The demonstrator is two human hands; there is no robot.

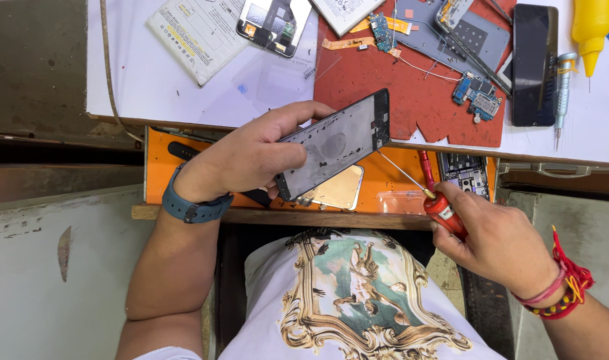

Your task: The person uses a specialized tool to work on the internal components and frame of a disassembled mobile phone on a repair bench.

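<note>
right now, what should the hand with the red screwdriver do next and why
Probably bring the tip in the last bit to the lower right corner of the phone frame. The left hand holds the frame tilted over the orange tray, and the red screwdriver in the right hand already points its thin shaft at that corner, the tip close by it; contact cannot be told.
</note>
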